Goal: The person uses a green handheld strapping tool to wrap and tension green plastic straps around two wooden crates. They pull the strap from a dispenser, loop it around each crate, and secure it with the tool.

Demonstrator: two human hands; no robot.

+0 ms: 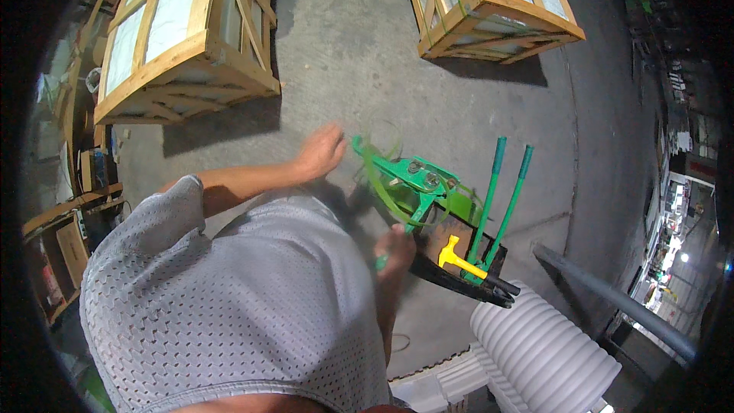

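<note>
My right hand (pixel 395 248) is wrapped round a handle of a green strapping tensioner (pixel 417 174); green metal shows above and below the fist. The tool's body, with round dark fittings, points away to the upper left. A loose loop of translucent green strap (pixel 380 187) curves around it. To the left of the tool's far end, my left hand (pixel 321 151) is closed with curled fingers, slightly blurred; whatever it may hold is hidden. Right of the tensioner, a black tray (pixel 440 274) carries a yellow hammer (pixel 456 258) and a green long-handled tool (pixel 495 203).
Wooden crates with white-wrapped contents stand on the concrete floor, a left crate (pixel 202 46) and a right crate (pixel 497 11). A ribbed white roll (pixel 547 348) is near the lower right, beside a grey bar (pixel 612 298). Wooden shelving (pixel 73 214) lines the left.
</note>
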